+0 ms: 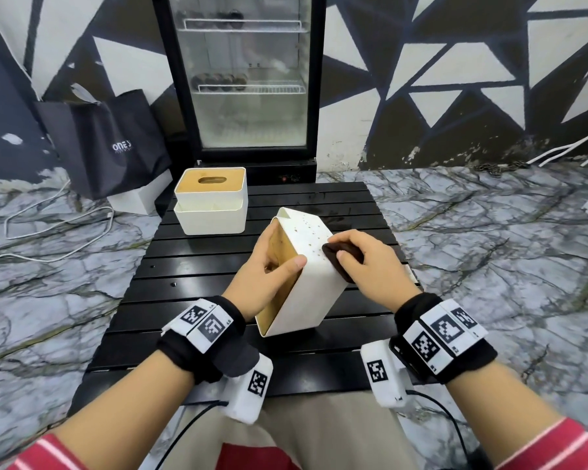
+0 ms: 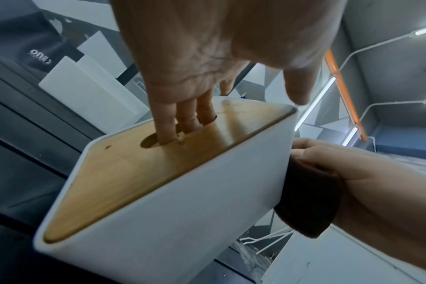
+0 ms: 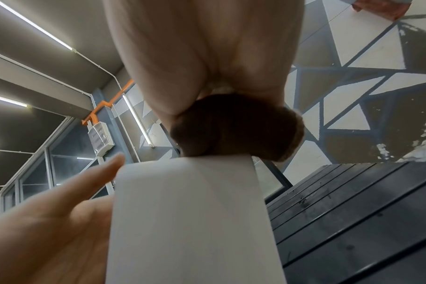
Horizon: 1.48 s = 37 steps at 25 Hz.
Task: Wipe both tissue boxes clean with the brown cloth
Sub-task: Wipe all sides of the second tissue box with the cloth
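A white tissue box [image 1: 314,266] with a wooden lid [image 2: 144,171] stands tipped on one edge on the black slatted table [image 1: 197,266]. My left hand [image 1: 269,269] grips it, fingers [image 2: 178,123] hooked into the lid's oval slot and thumb over the top edge. My right hand [image 1: 364,262] holds the bunched brown cloth [image 1: 340,256] and presses it against the box's perforated white face. The wrist views show the cloth [image 2: 306,199] [image 3: 236,128] against the box's white side [image 3: 190,221]. A second white tissue box [image 1: 211,201] with a wooden lid stands upright at the table's far left.
A glass-door fridge [image 1: 248,79] stands behind the table. A black shopping bag [image 1: 106,144] and a white box lean at the left on the marbled floor [image 1: 489,249], where white cables run. The table's near left part is bare slats.
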Each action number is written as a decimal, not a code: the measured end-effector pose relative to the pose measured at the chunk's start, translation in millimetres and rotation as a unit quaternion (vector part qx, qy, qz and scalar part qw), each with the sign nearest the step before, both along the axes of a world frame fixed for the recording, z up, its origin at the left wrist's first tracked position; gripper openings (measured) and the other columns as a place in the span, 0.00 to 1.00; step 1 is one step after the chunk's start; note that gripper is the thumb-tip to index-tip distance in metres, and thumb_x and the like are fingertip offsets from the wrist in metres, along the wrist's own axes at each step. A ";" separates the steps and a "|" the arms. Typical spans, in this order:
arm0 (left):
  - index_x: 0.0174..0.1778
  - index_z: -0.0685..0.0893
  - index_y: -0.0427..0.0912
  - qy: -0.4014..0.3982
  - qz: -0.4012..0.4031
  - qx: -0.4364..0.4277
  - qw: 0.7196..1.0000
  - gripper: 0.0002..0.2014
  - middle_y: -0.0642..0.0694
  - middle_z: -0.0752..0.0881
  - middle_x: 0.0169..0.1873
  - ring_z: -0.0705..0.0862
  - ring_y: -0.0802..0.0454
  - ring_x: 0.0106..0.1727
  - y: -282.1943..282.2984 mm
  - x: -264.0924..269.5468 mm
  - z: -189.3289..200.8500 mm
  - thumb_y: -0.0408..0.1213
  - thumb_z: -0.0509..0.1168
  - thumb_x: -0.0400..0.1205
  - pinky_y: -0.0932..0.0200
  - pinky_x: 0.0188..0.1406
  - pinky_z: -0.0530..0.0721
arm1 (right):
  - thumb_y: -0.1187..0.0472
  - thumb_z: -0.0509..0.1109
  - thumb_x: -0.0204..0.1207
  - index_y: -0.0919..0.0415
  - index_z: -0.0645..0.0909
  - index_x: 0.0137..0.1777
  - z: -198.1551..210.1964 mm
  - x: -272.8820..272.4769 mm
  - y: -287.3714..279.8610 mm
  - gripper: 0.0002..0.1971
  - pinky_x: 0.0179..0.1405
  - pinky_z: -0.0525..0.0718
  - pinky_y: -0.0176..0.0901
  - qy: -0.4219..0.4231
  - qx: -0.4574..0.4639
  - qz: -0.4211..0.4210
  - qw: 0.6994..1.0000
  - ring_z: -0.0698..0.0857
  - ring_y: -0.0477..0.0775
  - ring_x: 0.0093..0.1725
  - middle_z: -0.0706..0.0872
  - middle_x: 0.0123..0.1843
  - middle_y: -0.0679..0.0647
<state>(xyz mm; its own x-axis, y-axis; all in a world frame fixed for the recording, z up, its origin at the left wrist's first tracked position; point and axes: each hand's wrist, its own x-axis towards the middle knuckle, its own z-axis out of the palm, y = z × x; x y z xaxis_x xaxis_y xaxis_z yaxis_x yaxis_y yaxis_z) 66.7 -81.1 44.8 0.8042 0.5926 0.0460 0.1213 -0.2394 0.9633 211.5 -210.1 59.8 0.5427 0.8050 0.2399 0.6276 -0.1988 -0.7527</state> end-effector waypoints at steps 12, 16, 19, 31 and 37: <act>0.76 0.54 0.64 -0.056 0.004 0.015 0.998 0.45 0.52 0.82 0.54 0.81 0.73 0.40 4.7 0.6 -2.9 0.41 0.72 0.68 0.79 0.45 0.76 | 0.64 0.64 0.77 0.53 0.82 0.59 -13.0 -9.1 12.9 0.13 0.67 0.72 0.44 -0.007 0.085 -0.044 0.995 0.77 0.51 0.63 0.83 0.60 0.47; 0.80 0.52 0.59 -0.042 0.003 0.019 0.999 0.45 0.53 0.81 0.51 0.79 0.76 0.38 10.1 2.8 -3.6 0.32 0.72 0.76 0.81 0.44 0.74 | 0.65 0.63 0.78 0.56 0.82 0.61 -12.9 -9.1 20.7 0.14 0.67 0.69 0.38 -0.031 0.100 -0.059 0.993 0.76 0.50 0.64 0.83 0.62 0.49; 0.80 0.51 0.60 -0.037 -0.002 0.018 0.999 0.43 0.57 0.80 0.57 0.80 0.76 0.43 12.1 2.0 -5.9 0.31 0.70 0.77 0.81 0.47 0.74 | 0.65 0.63 0.78 0.57 0.82 0.61 -11.7 -18.1 29.8 0.14 0.67 0.69 0.41 -0.063 0.093 -0.043 0.993 0.76 0.54 0.64 0.84 0.62 0.51; 0.80 0.51 0.60 -0.034 -0.032 0.011 0.999 0.44 0.52 0.73 0.73 0.79 0.74 0.54 14.2 3.4 -5.2 0.34 0.71 0.77 0.78 0.53 0.75 | 0.62 0.61 0.79 0.54 0.80 0.63 -17.9 -28.4 27.3 0.15 0.63 0.61 0.28 -0.068 0.091 -0.037 0.993 0.72 0.51 0.65 0.82 0.63 0.48; 0.76 0.51 0.68 -0.036 -0.029 0.015 0.999 0.45 0.49 0.77 0.70 0.81 0.61 0.57 15.4 1.3 -6.2 0.44 0.71 0.68 0.70 0.60 0.78 | 0.62 0.62 0.79 0.53 0.81 0.63 -18.3 -23.0 21.0 0.14 0.64 0.62 0.28 -0.062 0.103 -0.026 0.992 0.73 0.51 0.65 0.81 0.62 0.46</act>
